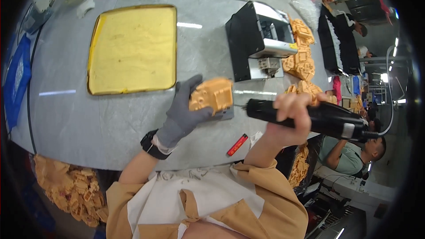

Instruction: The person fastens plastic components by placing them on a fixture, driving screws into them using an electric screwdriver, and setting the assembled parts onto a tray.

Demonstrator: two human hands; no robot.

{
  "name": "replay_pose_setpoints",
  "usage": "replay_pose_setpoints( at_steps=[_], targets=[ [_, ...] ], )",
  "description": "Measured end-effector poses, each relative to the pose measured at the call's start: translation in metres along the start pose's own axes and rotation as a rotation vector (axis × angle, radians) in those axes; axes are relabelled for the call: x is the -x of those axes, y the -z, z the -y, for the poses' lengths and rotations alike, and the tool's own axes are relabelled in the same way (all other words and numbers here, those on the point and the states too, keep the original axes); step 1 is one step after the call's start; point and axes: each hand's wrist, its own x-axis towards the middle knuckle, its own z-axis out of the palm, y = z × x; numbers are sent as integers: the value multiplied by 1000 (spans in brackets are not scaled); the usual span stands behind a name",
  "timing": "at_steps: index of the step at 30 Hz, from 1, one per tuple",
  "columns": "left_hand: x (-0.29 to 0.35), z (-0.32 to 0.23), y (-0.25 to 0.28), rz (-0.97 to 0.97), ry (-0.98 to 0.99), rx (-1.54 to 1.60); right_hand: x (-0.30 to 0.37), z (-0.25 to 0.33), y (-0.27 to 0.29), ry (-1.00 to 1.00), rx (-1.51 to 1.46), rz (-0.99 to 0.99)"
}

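Observation:
A grey glove covers my left hand (183, 110), which is closed around an orange moulded plastic part (211, 95) held over the table. The part has a square recess and small holes on the side that shows. My bare right hand (293, 117) grips a black corded handheld power tool (330, 118) by its barrel. Its narrow front end points left at the part, with a small gap between them; whether a thin tip reaches across is too blurred to tell. Beneath the part lies a flat grey piece (223, 114), partly hidden.
Left of centre lies a yellow-lined tray (133, 48). A black and silver machine (252, 40) stands beyond my right hand, with piled orange parts (303, 53) beside it. A red stick-like item (237, 145) lies near the edge. More orange parts (73, 192) fill the lower left. A co-worker (354, 155) sits right.

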Motion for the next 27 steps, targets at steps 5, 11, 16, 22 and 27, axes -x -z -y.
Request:
replay_pose_setpoints(
  at_steps=[5,11,16,22,27],
  targets=[
    [-8,-70,6,-32,106,127,4,15,32,-23,59,-115],
    [17,-73,20,-204,-281,-236,20,-12,56,-57,172,-211],
    [50,-85,39,-275,-488,-320,31,-31,58,-62,338,-273],
    [82,-98,47,-367,-580,-271,35,-52,60,-157,172,-365],
    [99,-94,51,-430,-638,-287,38,-54,76,-246,62,-410]
  ],
)
